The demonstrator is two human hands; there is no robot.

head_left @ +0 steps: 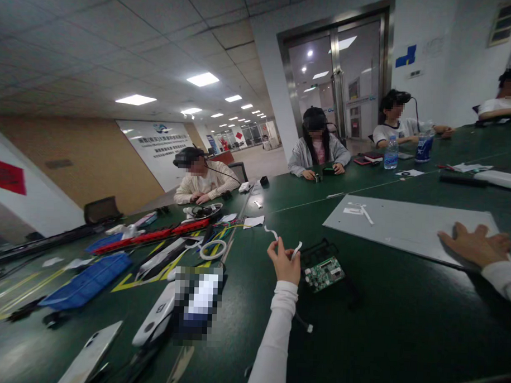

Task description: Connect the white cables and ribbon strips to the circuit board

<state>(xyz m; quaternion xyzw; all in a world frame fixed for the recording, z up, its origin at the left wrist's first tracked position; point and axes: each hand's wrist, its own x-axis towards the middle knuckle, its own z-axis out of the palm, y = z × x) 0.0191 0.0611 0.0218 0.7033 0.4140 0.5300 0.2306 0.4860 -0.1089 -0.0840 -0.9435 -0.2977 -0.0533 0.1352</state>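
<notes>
My left hand [284, 263] is raised over the table with its fingers closed on a thin white ribbon strip [271, 232]. The strip's two curled ends stick out on either side of the fingers. Just right of that hand lies a green circuit board [324, 274], with a black frame-like part behind it and a cable with a white plug [310, 328] nearer to me. My right hand [475, 244] is spread over the right part of a flat grey panel [409, 225]; whether it presses on the panel is hard to tell. White labels and a short white strip [367, 214] rest on the panel's left part.
On the left of the green table [384, 341] are a blue tray [87, 280], a red bar [149, 236], a white cable coil [214, 250], a white power bank [154, 315] and phones. Several people sit across the table; a water bottle [391, 153] stands near them.
</notes>
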